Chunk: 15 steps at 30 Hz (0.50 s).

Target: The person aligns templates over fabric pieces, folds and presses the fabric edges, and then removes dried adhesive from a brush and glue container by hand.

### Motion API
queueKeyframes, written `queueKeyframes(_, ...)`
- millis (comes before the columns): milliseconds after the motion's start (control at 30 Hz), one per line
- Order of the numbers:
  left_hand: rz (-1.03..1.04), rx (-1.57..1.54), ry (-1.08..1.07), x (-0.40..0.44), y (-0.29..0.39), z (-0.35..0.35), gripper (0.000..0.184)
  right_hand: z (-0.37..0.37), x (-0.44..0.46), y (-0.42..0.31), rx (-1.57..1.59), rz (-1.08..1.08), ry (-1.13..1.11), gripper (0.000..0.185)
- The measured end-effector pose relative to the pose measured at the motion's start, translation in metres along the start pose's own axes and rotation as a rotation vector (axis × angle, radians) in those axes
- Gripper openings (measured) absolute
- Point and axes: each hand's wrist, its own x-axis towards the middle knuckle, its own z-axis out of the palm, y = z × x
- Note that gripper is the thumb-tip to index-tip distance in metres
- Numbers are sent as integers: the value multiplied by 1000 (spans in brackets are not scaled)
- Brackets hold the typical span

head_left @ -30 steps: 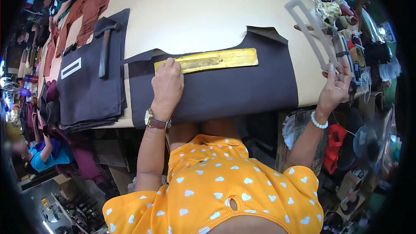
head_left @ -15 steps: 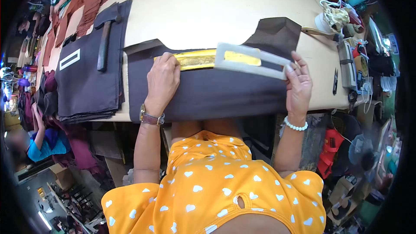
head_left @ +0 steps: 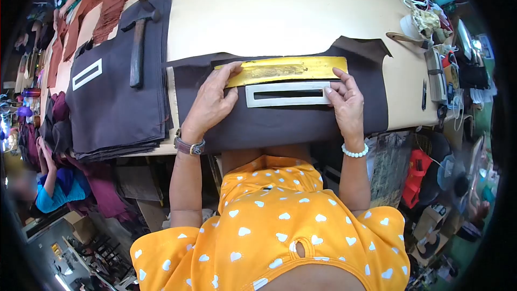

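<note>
Here, a white frame (head_left: 285, 102) sits just beside a yellow strip (head_left: 288, 71)

We see both pieces over a sheet of dark cloth (head_left: 253, 129) at the near edge of the table (head_left: 258, 11). The strip runs left to right along the far part of the cloth; the frame is on its near side, almost parallel, with a narrow dark band between them. Through the frame's long slot we see dark cloth. Whether the frame rests fully flat, we cannot tell.

The left hand (head_left: 211, 101) is partly open, its fingertips laid over the strip near its left end and its thumb apart, left of the frame. The right hand (head_left: 349, 108) is nearly closed, thumb and fingers holding the frame's right end, while its forefinger reaches over the right end of the strip. We note a watch (head_left: 191, 148) on the left wrist and a beaded bracelet (head_left: 355, 151) on the right.

To the left we find a pile of dark cloth (head_left: 116, 113) carrying a hammer (head_left: 138, 54) and a smaller frame (head_left: 75, 83). Red-brown cloth (head_left: 116, 5) lies farther off at far left. On the right we see a wooden handle (head_left: 404, 37) and, nearer, a slim dark tool (head_left: 424, 94).
</note>
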Motion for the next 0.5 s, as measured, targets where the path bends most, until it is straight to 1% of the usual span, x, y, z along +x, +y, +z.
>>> queueKeyframes(33, -7, 5, -46, -2, -4, -1, 54, 2, 0, 1, -31, -9, 12, 42)
queueKeyframes(133, 14, 23, -32, -4, -2, 0, 60, 8, -2, -2, -150, -7, 50, 43)
queueKeyframes(167, 21, 45, -41, -5, -3, 0, 65, 9, -2, -3, -176, 1, 59, 43)
queueKeyframes(267, 48, 110, -24, -6, -6, 2, 66, 11, -1, -4, -232, 8, 75, 43)
queueKeyframes(333, 87, 94, -6, -6, -9, 4, 67, 11, 0, -5, -283, 11, 86, 42)
queueKeyframes(500, 105, 96, 11, -9, -10, 5, 67, 11, 2, -2, -256, 17, 85, 42)
